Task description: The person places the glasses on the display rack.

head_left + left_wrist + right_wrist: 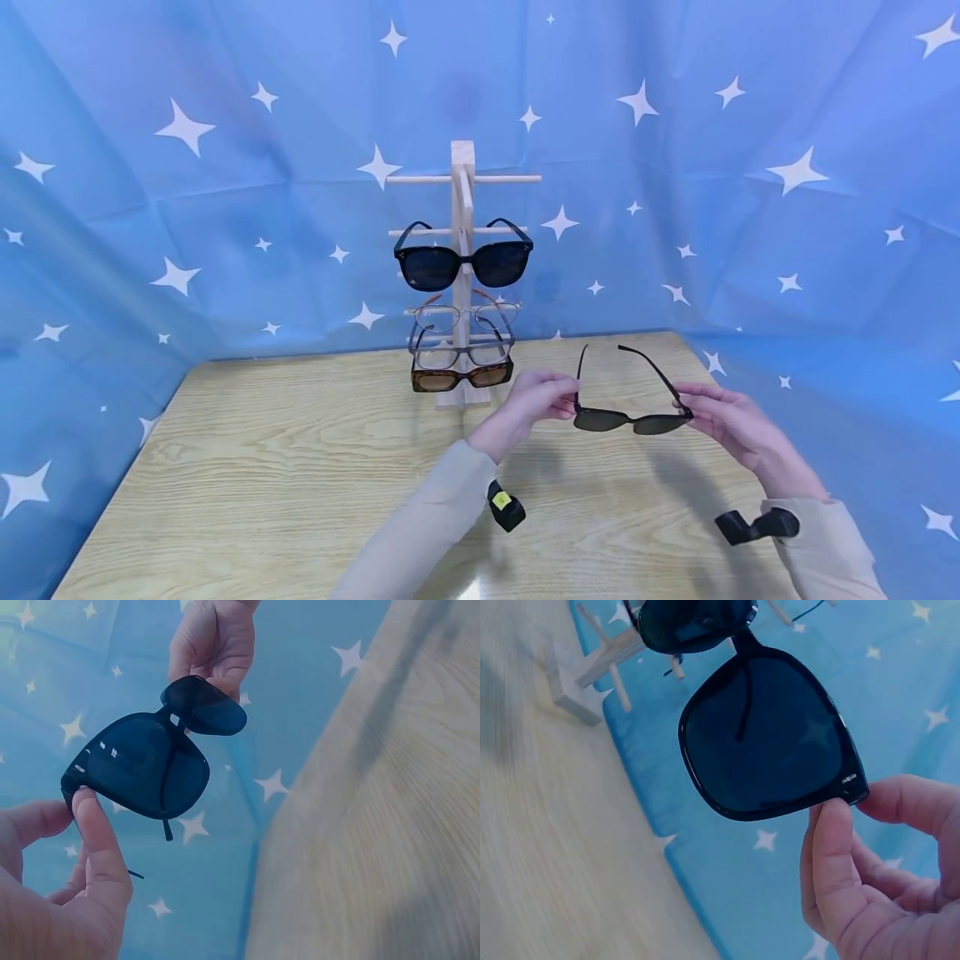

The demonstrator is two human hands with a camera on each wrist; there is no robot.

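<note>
A pair of black sunglasses (632,419) is held above the table to the right of the rack, its temples unfolded and pointing away from me. My left hand (534,398) pinches the frame at its left hinge corner. At the opposite corner, my right hand (731,421) pinches the other hinge between thumb and fingers. Up close in the left wrist view, the dark lens (146,765) sits just beyond the left fingertips (90,814). The right wrist view shows the other lens (761,739) over the right fingers (832,855).
A wooden eyewear rack (462,158) stands at the table's back. On it hang black sunglasses (465,265), thin metal glasses (437,317), grey-framed glasses (437,358) and tortoiseshell sunglasses (435,381). Its top peg (510,178) is bare. The wooden table (285,467) meets a starry blue curtain (300,208).
</note>
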